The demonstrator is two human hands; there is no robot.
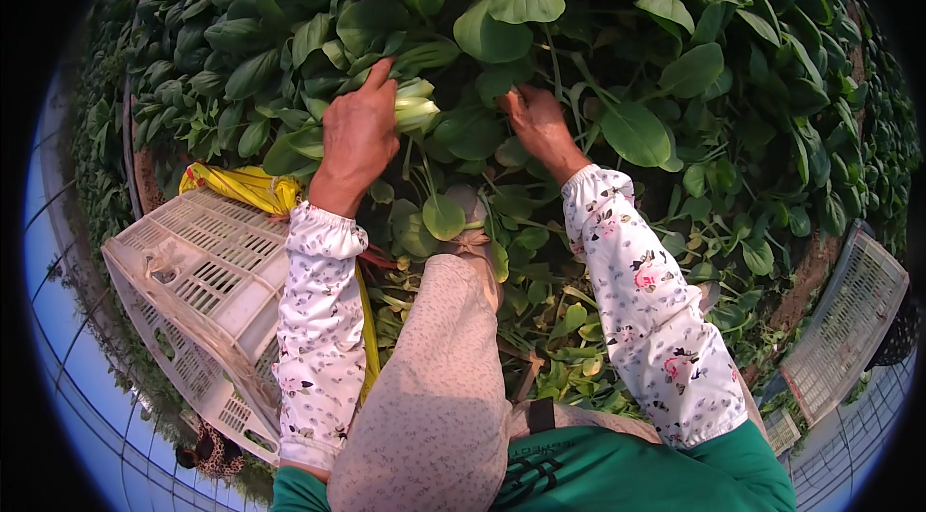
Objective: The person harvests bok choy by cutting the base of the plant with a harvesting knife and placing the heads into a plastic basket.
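Note:
My left hand (pixel 359 136) is closed around a bunch of leafy greens that look like bok choy. Their pale stem ends (pixel 415 105) stick out to the right of the fist, and the leaves spread to its left. Among the standing bok choy plants (pixel 571 89), my right hand (pixel 539 125) reaches in low with its fingers bent. A broad leaf (pixel 499 82) partly covers its fingertips, so what they hold or touch is hidden. Both forearms wear white flower-patterned sleeves.
To the left a pale plastic crate (pixel 217 273) lies tipped, with a yellow plastic bag (pixel 249 186) at its far end. Another crate (pixel 846 327) stands at right. My shoe (pixel 474 223) is among low plants. A person (pixel 217 450) in patterned clothing appears lower left.

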